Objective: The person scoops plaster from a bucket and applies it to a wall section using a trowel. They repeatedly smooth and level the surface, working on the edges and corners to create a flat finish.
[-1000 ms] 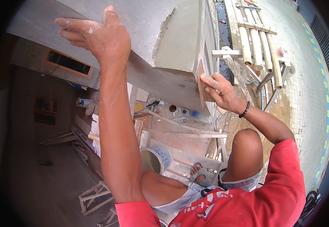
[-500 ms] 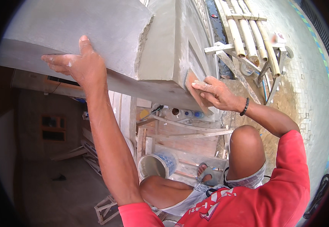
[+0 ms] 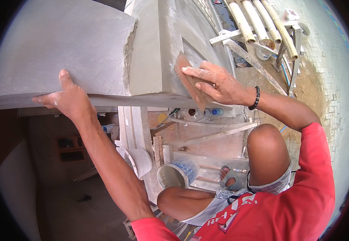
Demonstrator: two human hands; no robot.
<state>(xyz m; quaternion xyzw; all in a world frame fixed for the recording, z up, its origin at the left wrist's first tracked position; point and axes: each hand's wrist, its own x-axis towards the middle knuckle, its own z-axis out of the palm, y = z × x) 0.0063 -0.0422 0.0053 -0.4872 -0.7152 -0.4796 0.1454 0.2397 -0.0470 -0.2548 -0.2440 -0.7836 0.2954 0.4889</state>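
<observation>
My right hand [image 3: 222, 85] grips a thin, reddish-brown plastering float [image 3: 190, 83], worn and dusted with grey. The float lies tilted against the side face of a grey plastered ledge [image 3: 144, 66], just right of its corner; my fingers cover part of the float, and its handle is hidden. On the left, my left hand [image 3: 66, 96] rests along the ledge's lower front edge. Its thumb points up on the smooth face and the fingers stretch out sideways, holding nothing. A rough, broken plaster seam [image 3: 130, 56] runs down the front between the hands.
Below me stand a bucket [image 3: 174, 176] of grey mix and a white tub [image 3: 140, 160] on wooden scaffold planks [image 3: 210, 164]. My sandalled foot [image 3: 232, 178] is on the planks. Bamboo poles [image 3: 258, 24] lie on a timber trestle [image 3: 258, 66] at the far right.
The view has shifted, and the ledge sits further left in it. My right hand has slid the float up and away from the corner along the side face. The left hand stays on the edge.
</observation>
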